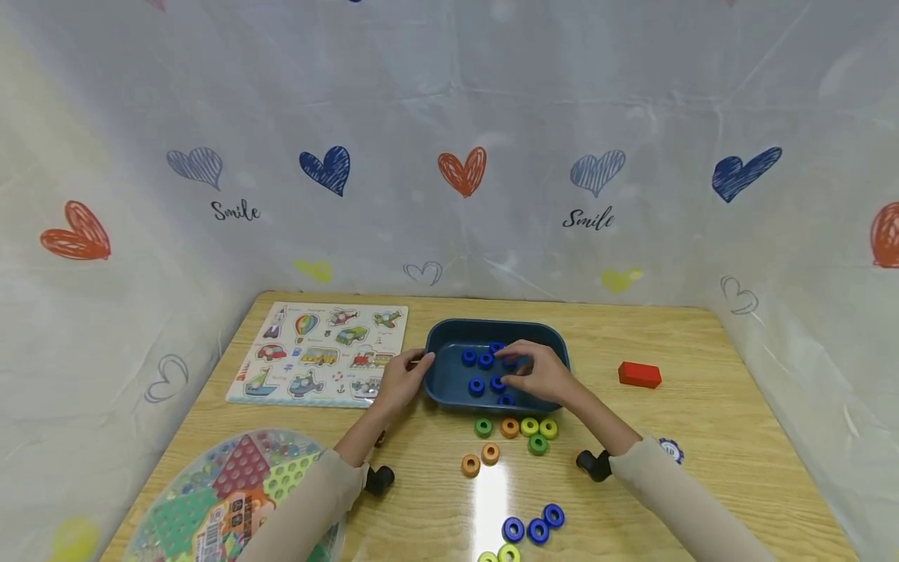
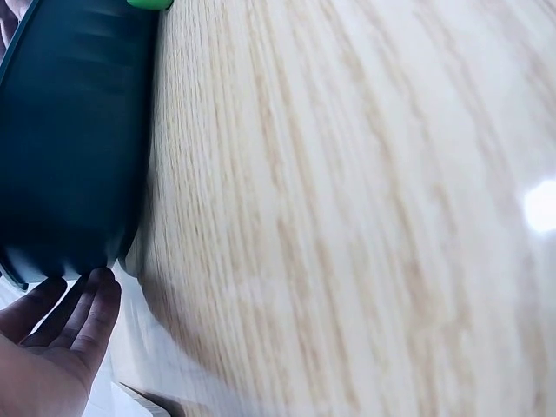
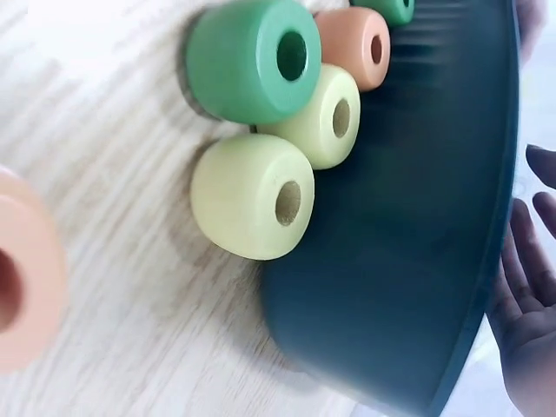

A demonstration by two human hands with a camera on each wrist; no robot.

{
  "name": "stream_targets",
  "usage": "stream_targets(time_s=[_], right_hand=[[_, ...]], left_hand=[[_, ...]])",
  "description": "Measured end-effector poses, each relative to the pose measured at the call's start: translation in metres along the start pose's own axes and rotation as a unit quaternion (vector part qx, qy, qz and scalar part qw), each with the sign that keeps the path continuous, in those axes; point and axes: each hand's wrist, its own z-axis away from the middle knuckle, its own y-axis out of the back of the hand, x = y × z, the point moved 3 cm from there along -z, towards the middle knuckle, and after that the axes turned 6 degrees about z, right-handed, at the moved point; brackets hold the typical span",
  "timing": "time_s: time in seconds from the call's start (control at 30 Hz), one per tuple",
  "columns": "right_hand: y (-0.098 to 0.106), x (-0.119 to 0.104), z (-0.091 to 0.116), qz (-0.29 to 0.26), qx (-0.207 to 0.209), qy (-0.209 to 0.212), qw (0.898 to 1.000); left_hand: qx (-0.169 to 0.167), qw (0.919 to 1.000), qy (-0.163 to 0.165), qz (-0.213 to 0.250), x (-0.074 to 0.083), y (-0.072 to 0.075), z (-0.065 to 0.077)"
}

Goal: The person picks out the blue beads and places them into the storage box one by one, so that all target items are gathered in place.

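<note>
A dark blue-green basin stands at the middle of the table with several blue ring beads inside. My left hand is at its left end; in the left wrist view, extended fingers touch the outer wall. My right hand reaches over the right rim, thumb and forefinger spread above the blue beads. In the right wrist view that hand shows past the rim, and the beads inside are hidden by the wall. Green, orange and yellow beads lie along the basin's near side.
Front centre, blue beads and yellow beads lie loose. A picture puzzle board sits back left, a round clear container of colourful pieces front left. To the right are a red block and a poker chip partly behind the sleeve.
</note>
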Motion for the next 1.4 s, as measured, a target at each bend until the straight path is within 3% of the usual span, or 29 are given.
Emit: stream_targets(time_s=[0.27, 0.4, 0.67, 1.0, 1.4], right_hand=[[0.009, -0.033, 0.025, -0.029, -0.013, 0.006, 0.999], [0.004, -0.039, 0.040, -0.035, -0.026, 0.030, 0.999], [-0.027, -0.021, 0.079, -0.059, -0.070, 0.069, 0.993], [-0.063, -0.025, 0.124, -0.075, -0.106, 0.149, 0.980], [-0.079, -0.019, 0.147, -0.036, -0.167, 0.095, 0.981]], left_hand=[[0.005, 1.0000, 0.000, 0.002, 0.002, 0.003, -0.001], [0.006, 0.9999, -0.010, -0.003, 0.001, 0.004, -0.001], [0.002, 0.9999, 0.013, 0.000, -0.002, 0.001, -0.001], [-0.002, 1.0000, 0.007, 0.001, -0.001, -0.002, -0.002], [0.003, 1.0000, -0.001, 0.008, 0.002, -0.001, 0.000]])
